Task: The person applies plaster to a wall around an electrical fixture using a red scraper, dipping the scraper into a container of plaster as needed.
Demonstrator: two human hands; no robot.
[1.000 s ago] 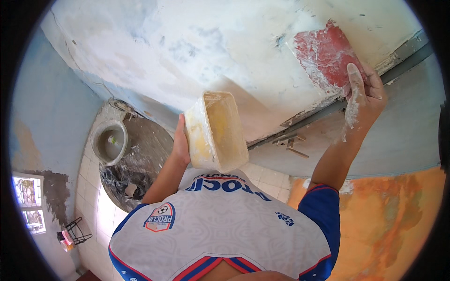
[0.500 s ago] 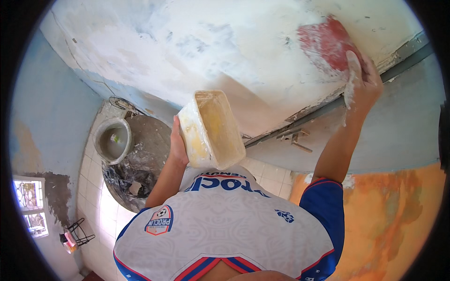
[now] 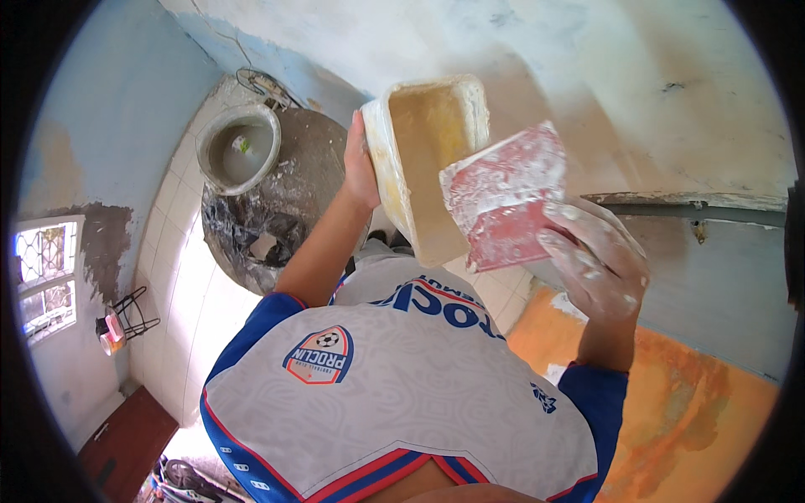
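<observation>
Scraper [image 3: 510, 191] (red, smeared white) sits gripped in the right hand [image 3: 602, 260] near the tub [image 3: 389, 172] the left hand [image 3: 360, 170] holds.

A messy cream tub [image 3: 426, 155] tilts at upper middle; a flat red scraper [image 3: 506, 199], smeared white, slants over its right side.

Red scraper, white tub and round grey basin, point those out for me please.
Red scraper [image 3: 508, 199]: head view, middle of its smeared face.
White tub [image 3: 386, 172]: head view, its outer left wall.
Grey basin [image 3: 236, 189]: head view, near edge of its rim.
</observation>
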